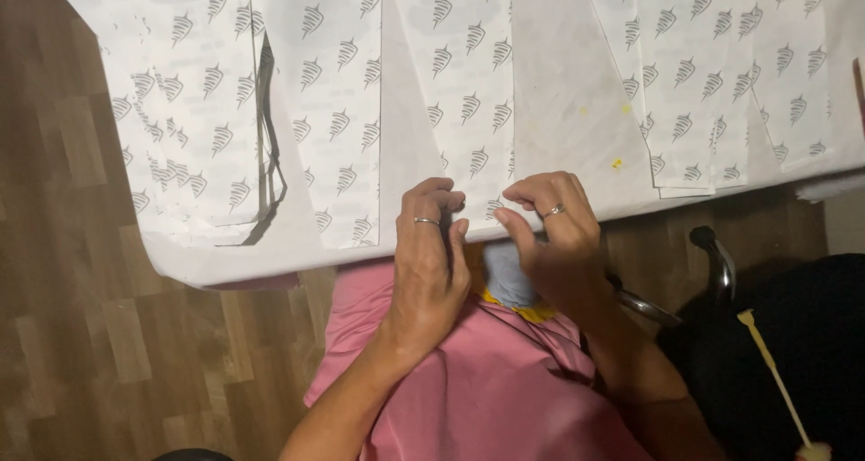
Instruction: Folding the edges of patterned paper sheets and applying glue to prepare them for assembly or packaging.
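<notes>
Grey-yellow piece [509, 281] under both hands, left hand [431, 263] and right hand [554, 245] grips pinching it

Small grey-blue piece [506, 276] with a yellow edge along its lower side, soft-looking, held just below the fingertips of both hands, mostly hidden behind the right fingers, tucked between the two palms, its upper end out of sight

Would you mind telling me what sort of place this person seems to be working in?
Probably a home craft or work table, though I can't be sure. The table is covered with overlapping patterned white paper sheets flecked with yellow, it stands on a wood-plank floor, and both hands pinch something small at its edge.
</notes>
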